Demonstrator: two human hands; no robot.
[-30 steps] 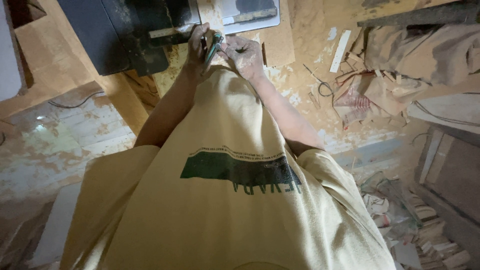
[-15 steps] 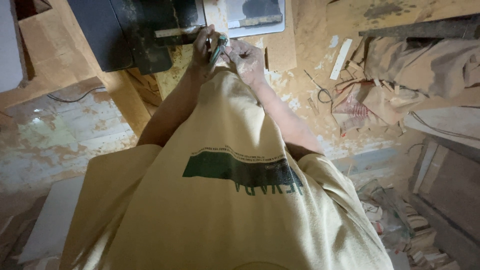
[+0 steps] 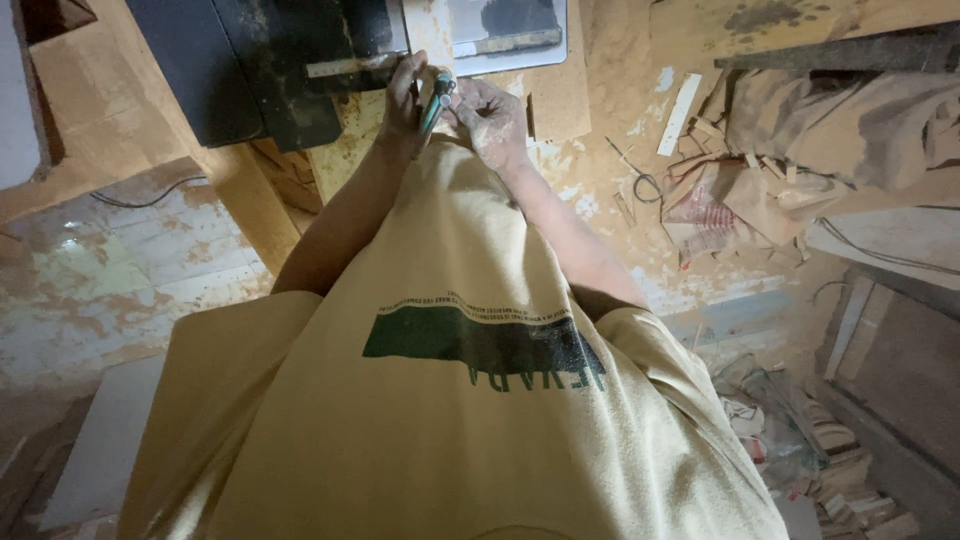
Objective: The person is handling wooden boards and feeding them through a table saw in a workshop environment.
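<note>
My left hand and my right hand meet in front of my chest, above my yellow shirt. Between them they hold a slim green and silver pen-like tool, tilted with its tip up. My left fingers wrap its upper part; my dusty right fingers pinch beside it. Just beyond my hands lies a small pale wooden piece at the edge of a black machine table. A metal ruler rests on that black surface by my left hand.
A grey tray sits beyond my hands. Sawdust covers the floor. Wood offcuts and crumpled paper lie at the right, with dark boards further right. A wooden bench and cable are at the left.
The view has tilted slightly and my hands sit a little lower in the frame. Both hands stay together on the tool.
</note>
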